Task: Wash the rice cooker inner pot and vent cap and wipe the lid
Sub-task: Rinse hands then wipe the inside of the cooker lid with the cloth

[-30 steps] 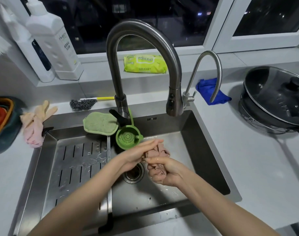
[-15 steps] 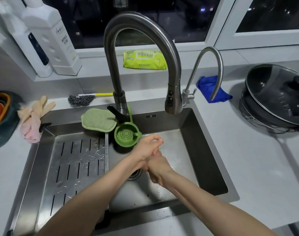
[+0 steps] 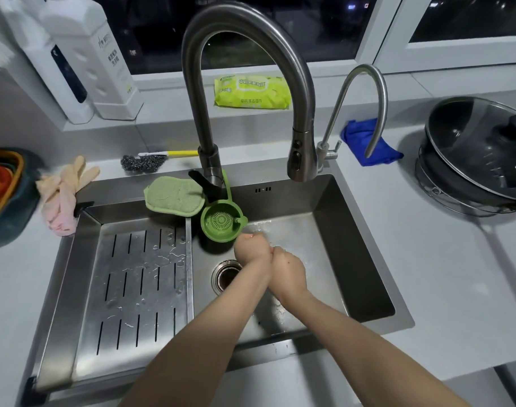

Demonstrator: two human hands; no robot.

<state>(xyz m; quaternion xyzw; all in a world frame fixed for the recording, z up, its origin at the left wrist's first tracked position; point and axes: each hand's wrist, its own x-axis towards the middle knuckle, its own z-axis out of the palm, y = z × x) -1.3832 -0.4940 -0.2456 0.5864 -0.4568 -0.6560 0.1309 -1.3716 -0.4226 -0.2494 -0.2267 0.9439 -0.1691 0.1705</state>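
Rice-cooker inner pot, vent cap and lid: nowhere in view, place unknown. Left grip and right grip both curled into fists, knuckle against knuckle, low inside the stainless steel sink. Cannot tell whether anything is clamped inside them. Looks like a wringing or hand-rinsing step.

To do it well:
- Keep both fists low over the basin, to send drips down toward the round steel drain just left of and below the grip.
- Twist in opposite directions and squeeze hard.
- Shake off before reaching out over the white worktop.

No stream visible from the tall curved steel tap, spray head above and beyond the right grip.

Just beyond the left grip, nearly touching: round green plastic strainer cup, easy to knock on the way up.

Further beyond and left: green oval scouring pad and wire-wool brush with yellow handle.

Left of the grip: slotted steel draining tray, beaded with water.

Well to the right: blue cloth and black pan under a glass lid.

Far left: pale pink rubber gloves.
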